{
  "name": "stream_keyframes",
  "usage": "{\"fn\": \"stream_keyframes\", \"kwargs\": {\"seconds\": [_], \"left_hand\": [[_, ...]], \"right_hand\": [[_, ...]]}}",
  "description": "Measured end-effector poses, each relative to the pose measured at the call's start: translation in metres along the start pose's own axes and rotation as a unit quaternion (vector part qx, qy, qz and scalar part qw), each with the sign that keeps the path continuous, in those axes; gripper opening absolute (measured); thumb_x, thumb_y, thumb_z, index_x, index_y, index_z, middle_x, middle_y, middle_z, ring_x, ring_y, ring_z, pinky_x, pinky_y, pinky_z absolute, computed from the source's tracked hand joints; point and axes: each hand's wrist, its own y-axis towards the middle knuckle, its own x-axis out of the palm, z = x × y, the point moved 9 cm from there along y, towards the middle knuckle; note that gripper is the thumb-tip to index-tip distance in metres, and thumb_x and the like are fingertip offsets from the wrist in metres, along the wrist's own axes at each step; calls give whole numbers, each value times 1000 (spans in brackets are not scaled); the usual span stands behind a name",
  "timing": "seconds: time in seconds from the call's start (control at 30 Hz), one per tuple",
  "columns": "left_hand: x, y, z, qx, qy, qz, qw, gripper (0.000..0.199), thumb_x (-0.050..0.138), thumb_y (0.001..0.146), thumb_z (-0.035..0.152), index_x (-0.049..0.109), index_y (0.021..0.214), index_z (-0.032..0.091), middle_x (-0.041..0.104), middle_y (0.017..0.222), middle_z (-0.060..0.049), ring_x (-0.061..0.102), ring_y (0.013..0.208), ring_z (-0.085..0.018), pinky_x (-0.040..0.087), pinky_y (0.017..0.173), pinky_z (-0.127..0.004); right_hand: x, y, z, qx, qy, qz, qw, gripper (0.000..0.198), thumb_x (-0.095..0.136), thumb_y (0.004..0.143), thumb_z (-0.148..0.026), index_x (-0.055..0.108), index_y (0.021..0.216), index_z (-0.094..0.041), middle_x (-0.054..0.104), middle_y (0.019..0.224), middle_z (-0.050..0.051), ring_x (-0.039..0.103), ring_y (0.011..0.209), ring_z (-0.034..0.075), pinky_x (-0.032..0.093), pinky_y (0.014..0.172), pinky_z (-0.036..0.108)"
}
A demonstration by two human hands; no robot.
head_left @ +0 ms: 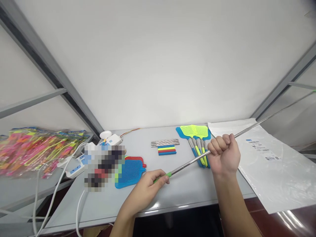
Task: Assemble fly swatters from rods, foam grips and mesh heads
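Note:
A long telescopic metal rod with a green grip, likely a fly swatter handle (187, 164), slants up to the right across the view. Around its green grip my left hand (151, 185) is closed. My right hand (224, 154) makes a fist on the metal shaft further along. A sliver of green shows at the rod's far end, where the frame cuts it off. Behind the shaft lie several fly swatters (195, 131) with yellow and blue heads. Loose metal rods (165, 143) and coloured grips (167, 150) lie in the table's middle. Blue and red swatter heads (130, 171) are stacked beyond my left hand.
A white plastic bag (271, 177) with a label overhangs the table's right front. Power strips (76, 166) with white cables (55, 187) stand at the left, beside a blurred-out patch. Bagged pink and yellow goods (37, 151) fill the left shelf. Grey metal posts (55, 70) frame the table (145, 130).

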Motion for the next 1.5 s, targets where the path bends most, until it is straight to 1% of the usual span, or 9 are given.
{"fn": "stream_keyframes", "kwargs": {"seconds": [0.23,0.4,0.57,0.8,0.93,1.13,1.27,1.37,1.5], "left_hand": [[29,10,-7,-19,-176,-21,984,41,46,92,50,66,88,15,36,57,6,27,48,-7,20,45,-21],[38,8,-16,-27,-270,-35,962,41,46,92,52,62,88,14,29,55,8,20,43,-6,15,40,-21],[8,-2,-25,-30,-177,-7,984,41,45,92,50,65,87,15,30,56,7,22,47,-7,17,43,-20],[-8,-9,-17,-2,-58,28,998,39,44,94,45,68,83,17,38,61,4,34,58,-10,26,52,-20],[-13,-17,-17,-22,-54,30,998,41,43,94,48,68,82,18,39,61,4,34,57,-11,25,51,-21],[-36,-31,-22,-40,-16,50,998,42,44,93,50,70,82,19,48,65,2,38,58,-11,28,55,-22],[-45,-35,-22,-28,20,51,998,41,43,93,49,70,84,20,57,71,2,45,65,-13,33,64,-23],[-51,-36,-26,-21,39,50,998,40,44,93,47,70,81,19,62,76,0,50,72,-16,36,70,-24],[-55,-38,-36,-29,45,49,997,38,45,92,46,70,81,20,65,79,-1,54,78,-18,36,74,-25]], "right_hand": [[29,-33,42,60,-21,-12,998,35,45,96,-35,38,65,-21,15,52,-9,12,42,8,20,37,19],[41,-57,73,103,-42,-72,991,35,44,97,-40,42,67,-21,21,52,-9,26,43,7,44,56,26],[31,-31,65,177,-64,-109,976,28,52,92,-38,53,71,-20,55,69,-1,53,64,12,51,73,35],[21,2,21,52,-21,-27,998,41,41,98,-37,42,60,-21,30,43,-10,33,40,7,51,72,26],[37,-29,38,36,-110,-73,991,41,38,98,-41,45,62,-22,57,56,-2,63,74,15,42,99,42],[43,-59,59,75,-162,-115,977,41,35,98,-42,59,70,-23,73,101,7,60,112,25,30,108,52],[25,-44,62,155,-156,-98,971,25,50,92,-37,67,90,-19,70,110,10,63,106,25,38,104,48],[-5,-12,39,176,-46,-12,983,16,54,90,-33,63,88,-20,68,73,0,66,73,15,51,86,37],[-25,23,-4,79,28,22,996,36,38,98,-27,45,64,-21,28,41,-10,34,36,7,46,52,22]]}}
